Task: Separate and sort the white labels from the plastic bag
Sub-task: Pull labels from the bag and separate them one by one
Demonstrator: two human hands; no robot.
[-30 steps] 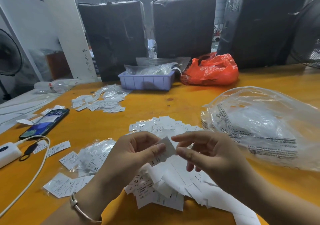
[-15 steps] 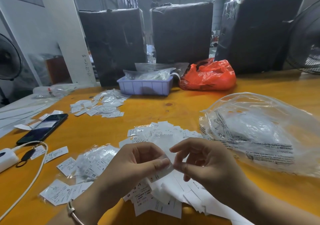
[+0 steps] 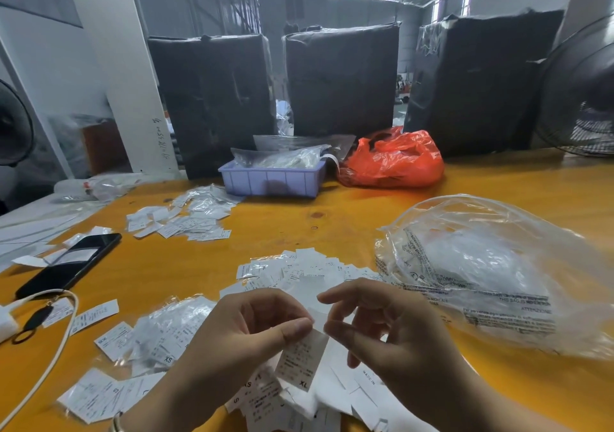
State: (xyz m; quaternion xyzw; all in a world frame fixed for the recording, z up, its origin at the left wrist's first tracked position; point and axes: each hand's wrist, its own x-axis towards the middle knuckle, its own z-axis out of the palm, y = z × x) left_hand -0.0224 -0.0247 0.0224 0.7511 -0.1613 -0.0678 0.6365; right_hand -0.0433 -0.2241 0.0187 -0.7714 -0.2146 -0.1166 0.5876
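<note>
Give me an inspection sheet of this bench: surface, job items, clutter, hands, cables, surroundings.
Surface: orange table, strewn with paper.
Job's things: white label marked XL, pinched by the left hand; loose label pile ahead of the hands; far label pile; clear plastic bag at right.
Clutter: phone, purple bin holding bags, red bag.
Hands: left hand grips the label between thumb and fingers; right hand beside it, fingers loosely curled, not clearly touching the label.
Cables: white cable looping from a white charger at the left edge.
Surroundings: three black wrapped bales behind; fan at right.
</note>
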